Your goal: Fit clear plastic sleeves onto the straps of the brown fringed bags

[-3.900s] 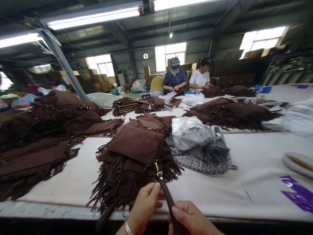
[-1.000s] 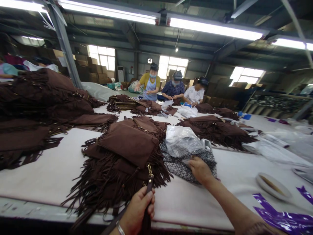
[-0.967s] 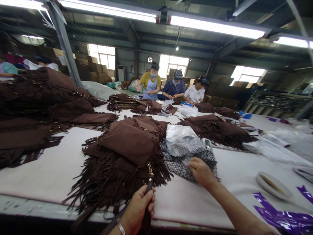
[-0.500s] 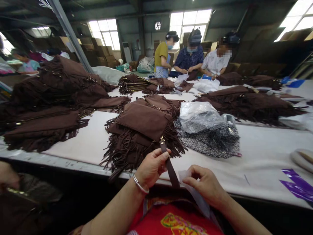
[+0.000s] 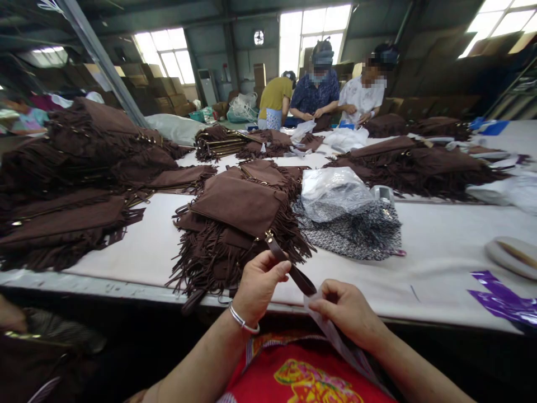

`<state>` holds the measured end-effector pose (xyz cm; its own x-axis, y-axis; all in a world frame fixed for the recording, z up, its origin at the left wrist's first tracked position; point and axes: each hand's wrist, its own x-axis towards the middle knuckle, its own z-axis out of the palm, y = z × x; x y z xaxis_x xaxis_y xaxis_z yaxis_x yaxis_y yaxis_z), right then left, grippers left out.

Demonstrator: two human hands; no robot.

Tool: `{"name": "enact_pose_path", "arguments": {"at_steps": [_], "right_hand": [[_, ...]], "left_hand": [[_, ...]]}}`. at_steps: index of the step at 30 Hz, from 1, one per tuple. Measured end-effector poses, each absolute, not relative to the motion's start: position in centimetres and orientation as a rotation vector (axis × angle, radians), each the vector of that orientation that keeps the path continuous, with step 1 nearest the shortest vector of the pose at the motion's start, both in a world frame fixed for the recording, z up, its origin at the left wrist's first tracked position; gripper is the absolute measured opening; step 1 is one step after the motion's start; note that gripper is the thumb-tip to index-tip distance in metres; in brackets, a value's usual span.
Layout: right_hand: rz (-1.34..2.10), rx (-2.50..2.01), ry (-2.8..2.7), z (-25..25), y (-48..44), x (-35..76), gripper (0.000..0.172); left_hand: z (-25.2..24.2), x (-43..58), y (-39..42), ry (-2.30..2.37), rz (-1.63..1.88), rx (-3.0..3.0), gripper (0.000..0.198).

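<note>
A dark brown wrist strap (image 5: pixel 300 279) runs toward me from a gold clip on a brown fringed bag (image 5: pixel 235 204). The bag lies on top of other fringed bags at the table's near edge. My left hand (image 5: pixel 260 285) pinches the strap a little below the clip. At the strap's looped lower end, my right hand (image 5: pixel 346 310) grips a strip of thin, whitish translucent wrapping (image 5: pixel 331 338). The strip touches the loop's end and hangs down over my red apron; whether it surrounds the loop I cannot tell.
A clear plastic bag (image 5: pixel 333 193) lies on black-and-white woven material (image 5: pixel 356 232) right of the bags. Further right are a tape roll (image 5: pixel 514 254) and purple plastic (image 5: pixel 503 296). Brown bags pile up at left (image 5: pixel 96 140). Several people work across the table; another person's hand (image 5: pixel 12 316) shows at lower left.
The strap's lower end has risen and its loop has opened toward my right hand. The whitish strip now meets that end. Across the table, the person in yellow has bent forward.
</note>
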<state>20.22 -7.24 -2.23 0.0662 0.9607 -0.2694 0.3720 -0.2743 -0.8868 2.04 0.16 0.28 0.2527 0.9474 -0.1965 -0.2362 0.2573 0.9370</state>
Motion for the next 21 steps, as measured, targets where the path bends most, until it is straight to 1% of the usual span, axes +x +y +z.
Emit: {"name": "enact_pose_path", "arguments": {"at_steps": [5, 10, 15, 19, 21], "right_hand": [[1.232, -1.688, -1.302, -1.7, -7.1, 19.9, 0.025], [1.120, -1.697, -1.399, -2.7, -6.7, 20.2, 0.023], [1.180, -1.674, -1.461, -3.2, -6.4, 20.2, 0.015], [1.136, -1.626, -1.492, -3.1, -6.1, 19.2, 0.012], [1.111, -1.593, -1.445, -3.3, -5.6, 18.6, 0.014]], "left_hand": [[0.1, 2.1, -0.1, 0.953, 0.974, 1.096, 0.020], [-0.1, 1.9, 0.0, 0.895, 0.915, 1.118, 0.017], [-0.6, 1.5, 0.4, 0.888, 0.822, 1.170, 0.018], [-1.8, 1.8, 0.2, 0.948, 0.821, 1.140, 0.018], [-2.9, 2.1, -0.2, 0.955, 0.813, 1.099, 0.019]]}}
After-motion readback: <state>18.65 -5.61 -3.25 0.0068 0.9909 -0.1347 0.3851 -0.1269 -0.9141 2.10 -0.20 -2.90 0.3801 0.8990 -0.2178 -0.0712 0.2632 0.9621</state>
